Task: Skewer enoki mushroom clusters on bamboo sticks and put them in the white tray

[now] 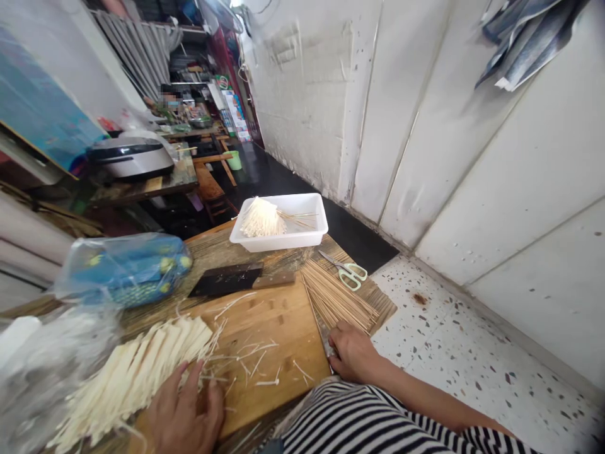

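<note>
Enoki mushrooms (142,372) lie in a row of flat bunches along the left side of a wooden cutting board (278,315). My left hand (186,410) rests at the near edge of the row, fingers spread and touching the mushrooms and board. Loose enoki stems (255,362) are scattered over the board. By the board's right edge, my right hand (352,353) is closed, its fingers curled; what they grip is hidden. Just beyond it a pile of bamboo skewers (338,296) lies on the wooden table (203,252).
Behind the board lies a cleaver (231,279). A white tray (307,236) holds skewered enoki (262,217). Scissors (350,274) lie beside the skewers. Plastic bags (127,268) crowd the left. Farther back, a rice cooker (132,154) stands on another table and a person (170,107) sits.
</note>
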`<state>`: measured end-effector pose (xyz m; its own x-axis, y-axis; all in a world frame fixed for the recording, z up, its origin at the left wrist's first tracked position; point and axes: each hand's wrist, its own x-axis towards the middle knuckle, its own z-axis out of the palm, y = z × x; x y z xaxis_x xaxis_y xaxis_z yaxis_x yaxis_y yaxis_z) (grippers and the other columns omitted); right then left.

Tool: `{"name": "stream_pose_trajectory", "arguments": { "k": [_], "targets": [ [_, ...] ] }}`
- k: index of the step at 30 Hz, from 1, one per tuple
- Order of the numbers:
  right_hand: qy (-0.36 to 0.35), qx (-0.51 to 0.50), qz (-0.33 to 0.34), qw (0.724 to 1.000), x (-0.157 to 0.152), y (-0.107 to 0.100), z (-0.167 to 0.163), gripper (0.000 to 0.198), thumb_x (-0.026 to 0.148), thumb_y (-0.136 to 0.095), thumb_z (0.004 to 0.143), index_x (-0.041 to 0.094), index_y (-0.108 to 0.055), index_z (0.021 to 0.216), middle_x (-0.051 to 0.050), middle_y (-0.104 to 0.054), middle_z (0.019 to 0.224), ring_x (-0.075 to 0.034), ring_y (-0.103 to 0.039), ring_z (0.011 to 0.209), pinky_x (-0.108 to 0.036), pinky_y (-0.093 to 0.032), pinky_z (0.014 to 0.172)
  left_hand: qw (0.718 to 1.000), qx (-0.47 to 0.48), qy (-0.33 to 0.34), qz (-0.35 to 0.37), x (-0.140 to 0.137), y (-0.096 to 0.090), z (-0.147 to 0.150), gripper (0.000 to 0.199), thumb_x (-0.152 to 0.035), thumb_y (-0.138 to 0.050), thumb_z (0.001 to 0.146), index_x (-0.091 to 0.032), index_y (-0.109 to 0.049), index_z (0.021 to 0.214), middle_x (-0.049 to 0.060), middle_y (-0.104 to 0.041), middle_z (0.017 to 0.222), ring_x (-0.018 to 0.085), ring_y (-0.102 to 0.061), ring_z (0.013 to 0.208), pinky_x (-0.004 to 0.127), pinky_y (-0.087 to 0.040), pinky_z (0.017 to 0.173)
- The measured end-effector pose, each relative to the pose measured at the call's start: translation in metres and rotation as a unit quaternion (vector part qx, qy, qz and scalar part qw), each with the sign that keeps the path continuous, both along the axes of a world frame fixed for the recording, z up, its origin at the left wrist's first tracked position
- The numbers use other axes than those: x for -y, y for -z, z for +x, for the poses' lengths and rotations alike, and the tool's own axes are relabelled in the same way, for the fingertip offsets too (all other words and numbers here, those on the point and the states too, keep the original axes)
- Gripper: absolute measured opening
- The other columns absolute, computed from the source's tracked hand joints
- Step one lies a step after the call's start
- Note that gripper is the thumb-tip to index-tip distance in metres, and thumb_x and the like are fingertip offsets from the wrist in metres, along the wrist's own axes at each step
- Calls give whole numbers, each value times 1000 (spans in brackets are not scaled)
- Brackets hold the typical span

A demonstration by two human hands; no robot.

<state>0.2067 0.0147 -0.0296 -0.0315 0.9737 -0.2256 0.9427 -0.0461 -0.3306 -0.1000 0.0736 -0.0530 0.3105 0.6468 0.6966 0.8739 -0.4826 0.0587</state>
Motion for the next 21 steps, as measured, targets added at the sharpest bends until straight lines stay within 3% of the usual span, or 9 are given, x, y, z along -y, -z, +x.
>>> {"name": "stream_pose_trajectory", "arguments": {
  "k": [7,11,17,21],
  "targets": [
    [55,-1,19,998,-2,2,-2,20,20,-48,82,14,-60,97,-13,-58,102,-23,-54,93,-33,-41,81,1000,-4,10,6,-1,-1,0,58,-19,-66,73,-17,-48,128,20,-58,114,37,-57,105,53,-45,90],
    [42,-18,24,999,2,5,-2,19,26,-55,79,16,-61,94,-10,-58,100,-22,-54,92,-31,-42,81,1000,-5,17,12,-3,2,-1,63,-20,-65,74,-18,-44,133,20,-58,114,37,-57,105,54,-46,90],
    [67,-3,53,996,4,4,-1,23,26,-57,77,14,-60,97,-13,-55,106,-27,-49,100,-37,-38,89,999,-4,17,29,-5,7,-4,67,-21,-64,75,-23,-41,138,19,-57,116,37,-57,104,55,-45,90],
    [57,-57,55,995,5,4,-2,15,22,-55,78,18,-61,91,-9,-55,100,-23,-50,97,-32,-39,85,999,-2,23,35,-5,8,-6,68,-20,-63,75,-22,-39,139,19,-59,113,38,-58,103,55,-46,89]
  ]
}}
